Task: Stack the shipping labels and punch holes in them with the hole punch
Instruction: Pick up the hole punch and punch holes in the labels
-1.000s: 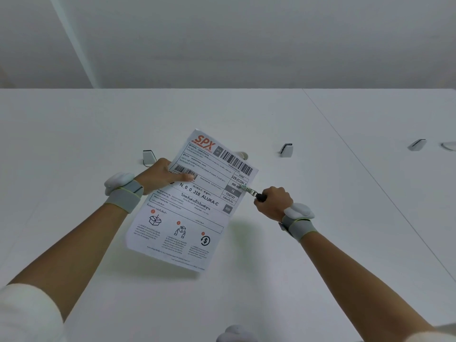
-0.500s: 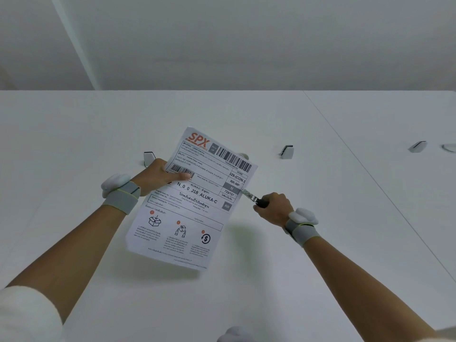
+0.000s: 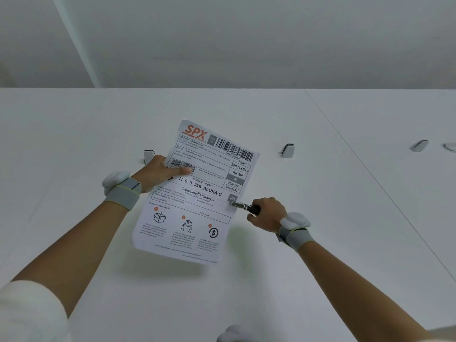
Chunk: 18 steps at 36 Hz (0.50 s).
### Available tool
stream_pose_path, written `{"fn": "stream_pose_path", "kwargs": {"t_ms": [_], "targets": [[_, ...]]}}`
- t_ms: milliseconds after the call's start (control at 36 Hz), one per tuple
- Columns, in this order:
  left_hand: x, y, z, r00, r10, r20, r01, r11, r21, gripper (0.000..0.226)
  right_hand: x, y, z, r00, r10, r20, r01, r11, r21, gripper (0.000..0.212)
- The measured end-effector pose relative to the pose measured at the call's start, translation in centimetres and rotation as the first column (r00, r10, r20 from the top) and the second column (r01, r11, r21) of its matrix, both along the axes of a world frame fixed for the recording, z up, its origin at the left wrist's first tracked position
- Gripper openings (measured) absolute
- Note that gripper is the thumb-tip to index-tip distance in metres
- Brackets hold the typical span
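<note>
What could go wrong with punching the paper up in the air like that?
The shipping labels are held above the table by the left hand at one edge only, so they could bend or slip apart, and the holes might not line up. The hole punch in the right hand bites right beside the grey printed box, so it might punch through the print.
</note>
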<state>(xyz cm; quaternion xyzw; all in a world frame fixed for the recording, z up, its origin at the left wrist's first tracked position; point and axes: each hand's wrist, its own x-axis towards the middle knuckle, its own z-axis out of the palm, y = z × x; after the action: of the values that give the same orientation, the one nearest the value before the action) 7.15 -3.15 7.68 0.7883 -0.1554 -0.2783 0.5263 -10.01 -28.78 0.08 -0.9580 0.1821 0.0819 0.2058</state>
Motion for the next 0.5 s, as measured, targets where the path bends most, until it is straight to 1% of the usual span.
{"fn": "stream_pose_path", "kwargs": {"t_ms": [194,361,500], "targets": [[-0.2,-0.1,0.1,1.0,-0.006,-0.011,0.006,1.0,-0.005,0.042,0.2,-0.5,0.0,1.0,0.004,0.011,-0.004,0.999,-0.032,0.019],[-0.5,0.0,0.3,1.0,-0.02,-0.017,0.02,1.0,-0.005,0.042,0.3,-0.9,0.1,1.0,-0.004,0.029,0.005,1.0,-0.026,0.015],[-0.7,0.1,0.2,0.999,-0.027,-0.02,0.027,0.999,-0.019,0.047,0.4,-1.1,0.2,1.0,-0.003,0.029,0.004,0.999,-0.035,0.017]]}}
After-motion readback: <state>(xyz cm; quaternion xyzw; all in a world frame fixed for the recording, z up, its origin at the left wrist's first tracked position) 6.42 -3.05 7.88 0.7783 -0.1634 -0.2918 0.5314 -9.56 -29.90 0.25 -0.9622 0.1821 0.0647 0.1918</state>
